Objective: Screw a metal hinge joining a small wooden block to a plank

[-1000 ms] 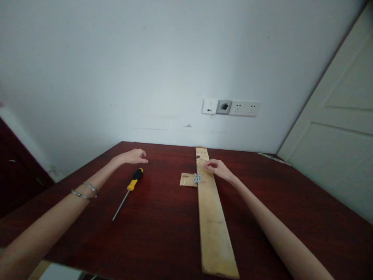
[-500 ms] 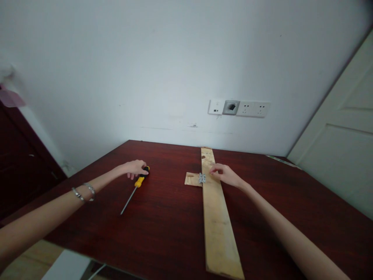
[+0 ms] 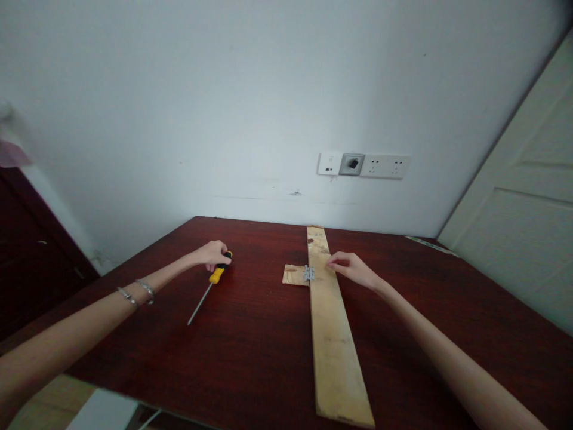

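Note:
My left hand (image 3: 213,255) is closed around the black end of a yellow-and-black screwdriver (image 3: 216,275), whose metal shaft points down and toward me. On the right, my right hand (image 3: 351,267) hovers at the edge of a long wooden board (image 3: 335,340), thumb and index finger bent close together. Whether anything small sits between those fingertips I cannot make out. A metal hinge (image 3: 309,273) lies across the joint between the long board and a short wood piece (image 3: 294,275) on its left side.
The dark red tabletop (image 3: 250,334) reaches back to a white wall with several sockets (image 3: 384,166). A thin pale strip (image 3: 430,245) lies at the table's far right, beside a white panelled door (image 3: 532,197). A white object (image 3: 105,409) shows below the front left edge.
My left hand has shifted slightly up and right with the screwdriver. My right hand has drawn a little to the right, away from the hinge. The view has turned slightly.

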`<state>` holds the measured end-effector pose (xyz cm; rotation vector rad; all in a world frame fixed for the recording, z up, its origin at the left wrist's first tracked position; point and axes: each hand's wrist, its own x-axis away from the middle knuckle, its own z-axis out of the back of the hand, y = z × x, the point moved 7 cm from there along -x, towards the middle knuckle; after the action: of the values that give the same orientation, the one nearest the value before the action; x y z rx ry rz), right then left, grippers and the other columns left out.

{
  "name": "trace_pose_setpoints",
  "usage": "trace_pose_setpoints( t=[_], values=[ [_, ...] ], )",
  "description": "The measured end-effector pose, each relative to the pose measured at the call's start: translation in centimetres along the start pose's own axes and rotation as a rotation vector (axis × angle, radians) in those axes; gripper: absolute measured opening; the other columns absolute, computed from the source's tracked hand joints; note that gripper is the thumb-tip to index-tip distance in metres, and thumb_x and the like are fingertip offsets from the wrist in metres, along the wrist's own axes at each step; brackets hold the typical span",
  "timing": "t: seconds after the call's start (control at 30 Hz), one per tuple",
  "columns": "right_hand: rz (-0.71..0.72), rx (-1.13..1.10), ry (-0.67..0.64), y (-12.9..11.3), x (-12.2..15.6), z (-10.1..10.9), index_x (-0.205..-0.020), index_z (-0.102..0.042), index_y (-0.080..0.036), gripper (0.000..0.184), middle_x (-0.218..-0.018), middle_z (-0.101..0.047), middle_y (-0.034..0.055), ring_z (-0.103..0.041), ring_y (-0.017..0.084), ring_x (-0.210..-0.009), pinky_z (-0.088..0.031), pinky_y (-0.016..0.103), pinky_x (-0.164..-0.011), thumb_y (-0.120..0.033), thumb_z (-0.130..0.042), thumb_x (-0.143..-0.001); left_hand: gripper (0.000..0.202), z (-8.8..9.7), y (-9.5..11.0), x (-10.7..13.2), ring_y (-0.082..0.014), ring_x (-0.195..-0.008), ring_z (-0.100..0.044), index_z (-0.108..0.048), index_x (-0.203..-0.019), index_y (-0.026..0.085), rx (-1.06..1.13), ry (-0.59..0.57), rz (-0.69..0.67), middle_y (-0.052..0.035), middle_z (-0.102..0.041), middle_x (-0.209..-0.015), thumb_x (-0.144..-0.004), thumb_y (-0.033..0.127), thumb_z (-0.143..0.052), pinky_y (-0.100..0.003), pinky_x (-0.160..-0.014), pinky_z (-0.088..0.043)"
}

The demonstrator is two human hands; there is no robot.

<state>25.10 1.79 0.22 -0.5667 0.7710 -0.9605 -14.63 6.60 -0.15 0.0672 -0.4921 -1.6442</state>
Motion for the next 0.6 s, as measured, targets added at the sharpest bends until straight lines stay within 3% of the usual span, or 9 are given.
trace_pose_setpoints(
  t=[0.13, 0.3, 0.4, 0.5, 0.6],
  values=[
    [-0.04, -0.101, 0.073, -1.1, -1.0, 1.0, -0.08, -0.07, -0.017, 0.02, -0.09, -0.07, 0.0067, -0.063, 0.022, -0.089, -0.046, 0.038, -0.086, -0.034, -0.06, -0.075, 0.039, 2.8, 3.4, -0.4, -0.018, -0.05, -0.063, -0.061, -0.096, 0.01, 0.039, 0.093, -0.071, -0.004, -0.064, -0.057, -0.065, 0.033, -0.056, -0.022, -0.044, -0.048],
    [-0.019, -0.207, 0.127, -3.9, -2.7, 1.8, -0.093, -0.068, -0.017, 0.03, -0.094, -0.069, 0.0076, -0.063, 0.02, -0.084, -0.051, 0.035, -0.074, -0.041, -0.061, -0.076, 0.041, 8.0, 11.2, -0.4, -0.0137, -0.045, -0.058, -0.061, -0.102, 0.012, 0.101, 0.31, -0.343, 0.0001, -0.061, -0.054, -0.066, 0.032, -0.061, -0.02, -0.043, -0.043],
    [0.039, -0.233, 0.154, -6.0, -3.7, 2.3, -0.106, -0.064, -0.018, 0.037, -0.086, -0.066, 0.0057, -0.062, 0.017, -0.077, -0.052, 0.031, -0.067, -0.039, -0.062, -0.076, 0.044, 10.5, 15.8, 0.5, -0.0135, -0.05, -0.059, -0.06, -0.107, 0.012, 0.231, 0.44, -0.551, -0.0001, -0.061, -0.057, -0.068, 0.03, -0.063, -0.02, -0.046, -0.042],
    [0.117, -0.262, 0.163, -8.0, -4.7, 2.6, -0.119, -0.056, -0.02, 0.048, -0.088, -0.063, 0.004, -0.06, 0.015, -0.073, -0.052, 0.03, -0.065, -0.035, -0.063, -0.074, 0.049, 11.8, 19.0, 1.8, -0.0135, -0.054, -0.06, -0.055, -0.114, 0.011, 0.39, 0.557, -0.716, -0.0001, -0.059, -0.061, -0.07, 0.03, -0.064, -0.021, -0.05, -0.044],
    [0.187, -0.28, 0.174, -9.8, -5.4, 2.9, -0.132, -0.043, -0.023, 0.062, -0.094, -0.062, 0.0043, -0.06, 0.014, -0.075, -0.053, 0.03, -0.065, -0.032, -0.063, -0.074, 0.05, 11.6, 20.9, 2.9, -0.0123, -0.058, -0.059, -0.052, -0.117, 0.013, 0.468, 0.656, -0.838, 0.002, -0.056, -0.062, -0.072, 0.031, -0.065, -0.022, -0.055, -0.045]
  ],
)
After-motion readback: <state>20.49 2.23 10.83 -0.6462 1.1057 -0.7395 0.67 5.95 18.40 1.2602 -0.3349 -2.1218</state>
